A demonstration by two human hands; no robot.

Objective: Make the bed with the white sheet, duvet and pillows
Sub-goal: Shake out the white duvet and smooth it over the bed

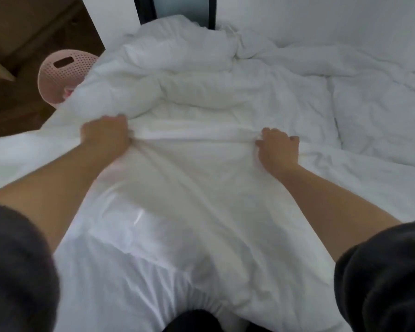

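A white duvet (pixel 189 75) lies bunched in thick folds across the far middle of the bed. Nearer me a smoother stretch of white sheet (pixel 177 212) runs from the duvet toward my body, pulled taut between my hands. My left hand (pixel 104 134) grips a fold of that fabric at its left side. My right hand (pixel 277 148) pinches the same ridge of fabric at its right side. A white pillow (pixel 379 111) rests at the right, partly under rumpled bedding.
A pink perforated laundry basket (pixel 65 73) stands on the dark wood floor (pixel 15 111) left of the bed, half hidden by the duvet. A dark-framed window or door (pixel 177 10) rises behind the bed, beside a white wall (pixel 321 17).
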